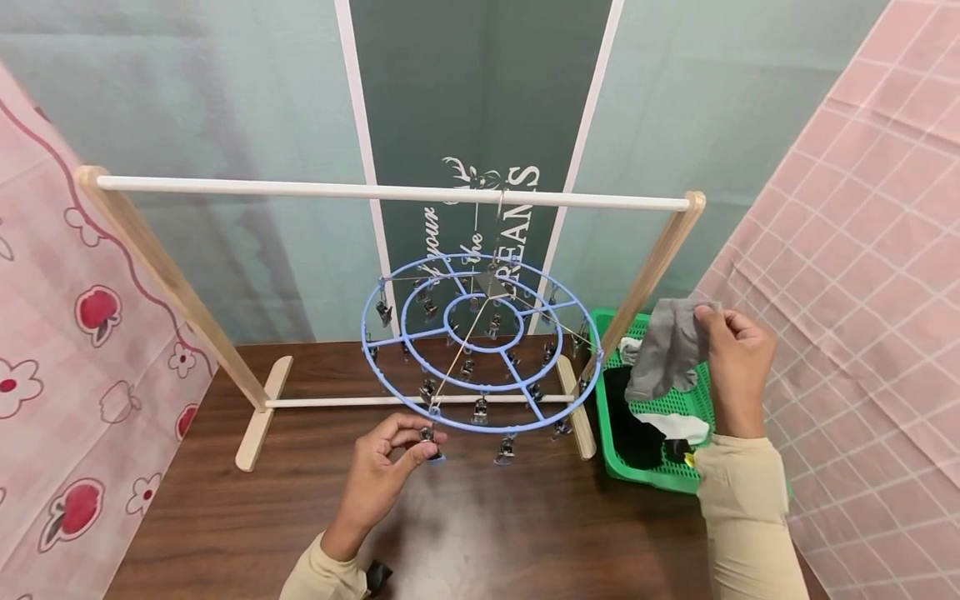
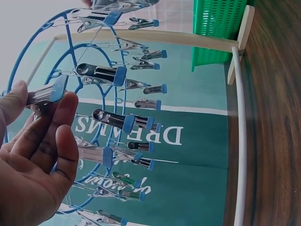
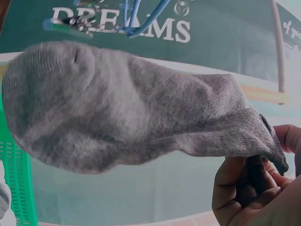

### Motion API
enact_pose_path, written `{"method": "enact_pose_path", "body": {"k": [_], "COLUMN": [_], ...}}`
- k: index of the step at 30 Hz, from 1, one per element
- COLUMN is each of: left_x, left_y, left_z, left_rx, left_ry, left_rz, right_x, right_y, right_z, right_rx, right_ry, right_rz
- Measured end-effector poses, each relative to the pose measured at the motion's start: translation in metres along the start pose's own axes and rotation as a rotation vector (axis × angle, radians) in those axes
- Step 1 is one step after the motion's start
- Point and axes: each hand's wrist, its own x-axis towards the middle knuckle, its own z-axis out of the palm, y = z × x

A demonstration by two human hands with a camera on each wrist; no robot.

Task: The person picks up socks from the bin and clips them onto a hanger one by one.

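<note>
A grey sock [image 1: 670,348] hangs from my right hand [image 1: 738,362], pinched at its cuff between thumb and fingers, above the green basket. In the right wrist view the sock [image 3: 122,108] stretches across the picture, toe to the left. My left hand [image 1: 390,471] pinches a metal clip [image 1: 427,435] on the near edge of the round blue hanger [image 1: 480,427]. The left wrist view shows that clip [image 2: 47,94], with blue tips, between thumb and fingers. More such clips dangle from the hanger's rings, several of them around my left hand.
The hanger hooks onto the white bar [image 1: 300,190] of a wooden-legged rack [image 1: 180,283]. Black, white and grey cloth pieces lie in the green basket [image 1: 652,479] at the rack's right leg. A small black object [image 1: 377,575] sits on the brown table [image 1: 202,525] beside my left sleeve.
</note>
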Motion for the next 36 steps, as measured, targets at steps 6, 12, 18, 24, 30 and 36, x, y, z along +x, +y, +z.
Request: {"method": "enact_pose_path", "body": {"k": [6,12,18,24,30,36], "left_x": [-0.002,-0.002,-0.001,-0.003,-0.003,-0.001], "left_y": [0.002,0.002,0.002,0.002,0.003,0.004], "left_z": [0.001,0.001,0.001,0.002,0.003,0.002], "left_rx": [-0.007,-0.011,-0.013,-0.026,-0.014,0.014], "left_ry": [0.010,0.016,0.017,0.009,0.002,-0.001], "left_rz": [0.002,-0.016,0.009,-0.006,-0.040,-0.042], "right_x": [-0.012,-0.023,-0.031,-0.040,-0.053,-0.067], "right_y": [-0.005,-0.009,-0.012,-0.014,-0.020,-0.024], "right_z": [-0.001,-0.001,-0.004,-0.007,-0.011,-0.017], "right_rx": [0.028,0.077,0.100,0.079,0.049,0.040], "right_ry": [-0.014,-0.034,-0.065,-0.082,-0.115,-0.216], "right_rz": [-0.002,-0.003,-0.037,-0.056,-0.040,-0.038]}}
